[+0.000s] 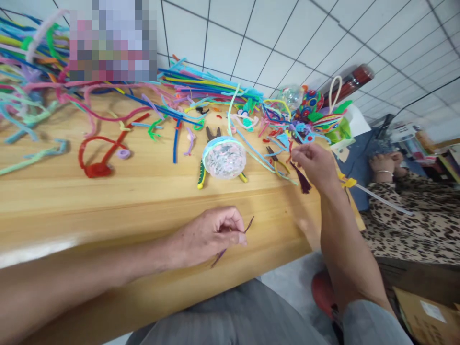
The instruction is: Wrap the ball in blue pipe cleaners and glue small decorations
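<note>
Near the front of the table, my left hand (215, 235) pinches a thin dark purple cord (249, 224), whose ends stick out above and below the fingers. My right hand (314, 163) is closed, thumb and fingertips together, at the right of the table. Just under it is a dark maroon tassel (302, 181); I cannot tell whether the fingers hold it or something small. Small yellow-handled pliers (276, 160) lie left of this hand. Between the hands and farther back, a clear ball with a blue-green band (225, 160) rests over larger green-and-yellow pliers (200, 176).
Colourful pipe cleaners (212, 84) are heaped along the back. A red pipe cleaner shape (98, 168) and a lilac coil (123, 154) lie at left. A red cylinder (354, 79) stands at the back right. Another person in a leopard-print sleeve (406, 211) sits at right.
</note>
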